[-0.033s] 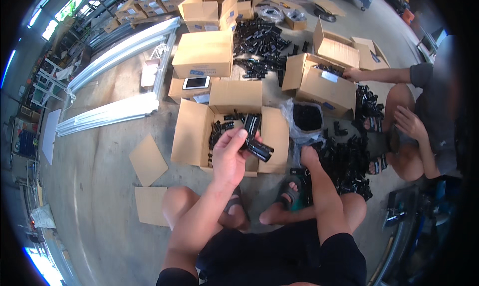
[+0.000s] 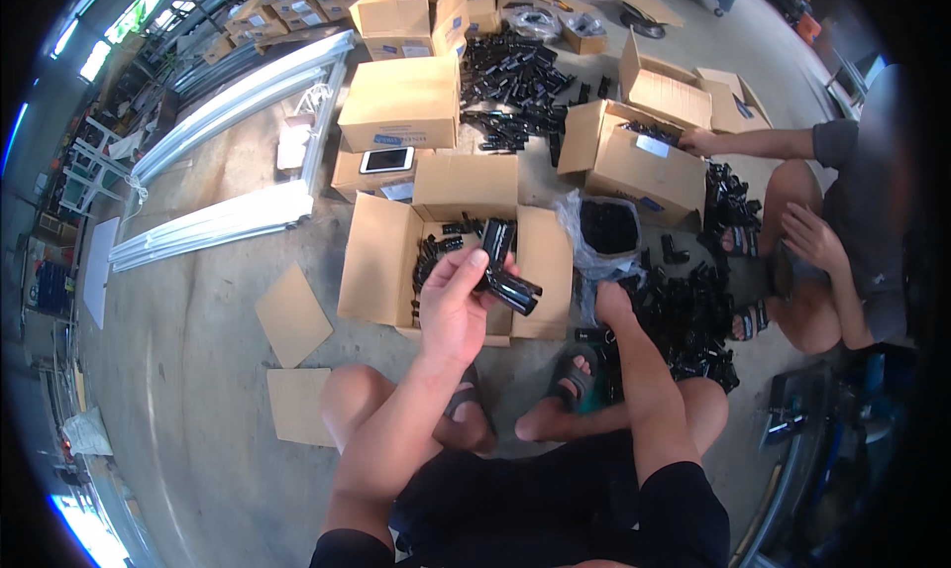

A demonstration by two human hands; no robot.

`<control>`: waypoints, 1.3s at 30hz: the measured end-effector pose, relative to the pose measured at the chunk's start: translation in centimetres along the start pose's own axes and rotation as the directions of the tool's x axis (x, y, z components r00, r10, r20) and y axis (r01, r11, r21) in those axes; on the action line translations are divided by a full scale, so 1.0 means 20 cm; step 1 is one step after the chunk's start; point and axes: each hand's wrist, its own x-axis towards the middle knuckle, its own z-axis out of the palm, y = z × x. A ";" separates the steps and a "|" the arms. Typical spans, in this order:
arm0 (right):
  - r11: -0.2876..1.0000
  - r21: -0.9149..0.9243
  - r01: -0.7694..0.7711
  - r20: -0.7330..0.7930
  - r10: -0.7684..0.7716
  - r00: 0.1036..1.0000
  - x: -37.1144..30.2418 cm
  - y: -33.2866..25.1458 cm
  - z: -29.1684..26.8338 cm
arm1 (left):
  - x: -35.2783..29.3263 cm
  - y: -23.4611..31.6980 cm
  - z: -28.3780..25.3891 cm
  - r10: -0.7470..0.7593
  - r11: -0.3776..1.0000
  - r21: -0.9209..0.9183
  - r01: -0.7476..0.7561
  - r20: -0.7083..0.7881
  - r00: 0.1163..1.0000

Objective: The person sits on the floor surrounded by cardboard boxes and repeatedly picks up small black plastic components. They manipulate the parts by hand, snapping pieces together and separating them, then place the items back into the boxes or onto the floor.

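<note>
My left hand (image 2: 454, 306) grips a black angled pipe fitting (image 2: 512, 291) between thumb and fingers, raised over an open cardboard box (image 2: 379, 261). Inside that box lie several more black fittings (image 2: 433, 261), partly hidden by the hand. My right hand (image 2: 613, 305) is closed, low at the edge of a clear plastic bag (image 2: 586, 261) and beside a heap of black fittings (image 2: 684, 320). Its fingertips are hidden, so what it holds, if anything, does not show. The bag lines a container with small black pieces (image 2: 608, 228) in it.
On the right, another person's hand (image 2: 697, 142) reaches into an open carton (image 2: 644, 177). A white-framed tablet (image 2: 386, 160) rests on a box beyond mine. Farther off lies a second heap of fittings (image 2: 510, 73). Long pale metal profiles (image 2: 218, 226) and flat cardboard pieces (image 2: 295, 315) lie left.
</note>
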 end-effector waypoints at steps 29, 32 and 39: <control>-0.019 0.979 0.205 -0.206 -0.065 0.976 -0.72 -0.93 -1.29 | -0.03 -0.26 0.17 0.392 0.872 0.275 -0.405 0.106 0.914; -0.044 0.983 0.177 -0.179 -0.039 0.983 -0.74 -0.93 -1.31 | -0.04 -0.27 0.21 0.404 0.858 0.308 -0.412 0.091 0.910; -0.143 0.978 0.150 -0.147 0.036 0.989 -0.75 -0.94 -1.23 | -0.04 -0.30 0.22 0.391 0.855 0.329 -0.400 0.096 0.915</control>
